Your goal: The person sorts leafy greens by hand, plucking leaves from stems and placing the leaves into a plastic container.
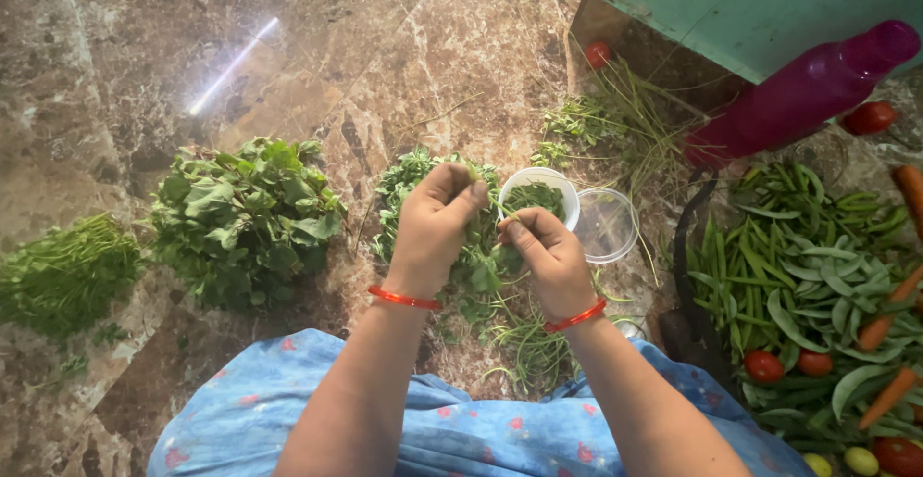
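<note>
The left hand (435, 222) grips a herb bunch (460, 210) steady. The right hand (548, 256) pinches one sprig (503, 213) — just over the white bowl (543, 188), so leaves drop in.

Brown marble floor (115, 63) with pale veins, a bright light streak (234, 65) reflected; green cabinet (760, 1) at top right.

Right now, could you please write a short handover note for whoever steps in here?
Left hand: grip shut on a herb sprig.
Right hand: pinching the sprig's stem beside the white bowl.
Done: some plucked leaves in the bowl; bare stems on the floor.
Left: herb pile under the hands, the leafy bunch and the thin-leaved bunch to the left.
</note>
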